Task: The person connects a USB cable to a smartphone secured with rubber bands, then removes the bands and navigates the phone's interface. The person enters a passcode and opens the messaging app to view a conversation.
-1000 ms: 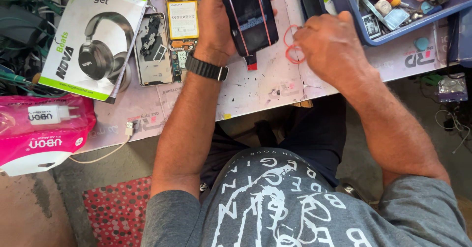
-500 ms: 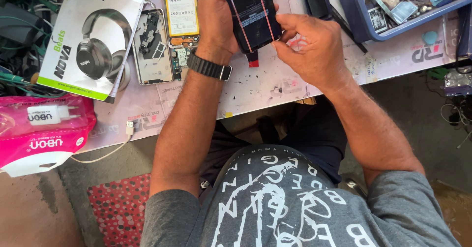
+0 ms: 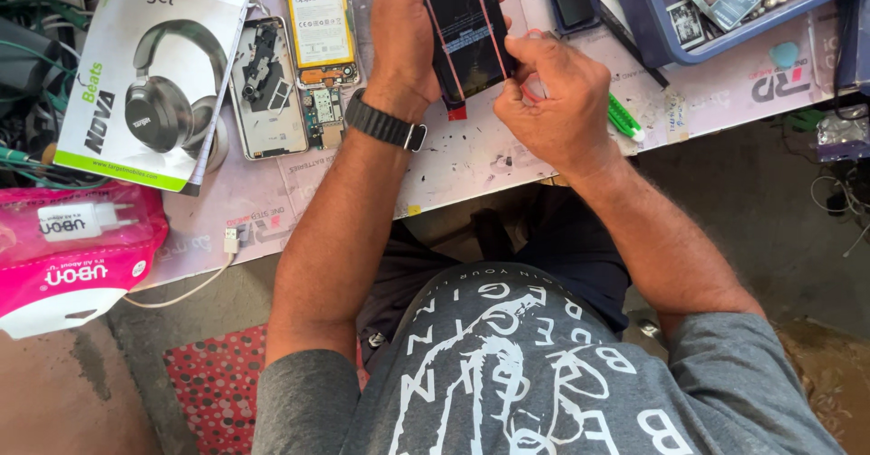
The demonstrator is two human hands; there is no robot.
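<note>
cluttered bench (image 3: 507,160). left hand (image 3: 405,33) clamped round phone (image 3: 467,29), long axis away from body; right hand (image 3: 548,101) fingertips pinching its right edge.

phone (image 3: 467,33) between hands, opened handset (image 3: 290,74) left, tray (image 3: 652,38) right

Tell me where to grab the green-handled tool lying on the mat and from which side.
Grip the green-handled tool by its green shaft, coming from above on the right. It lies flat and slanted on the pink mat, and its upper end is hidden under the right hand, so only the lower, white-tipped part is free.
</note>
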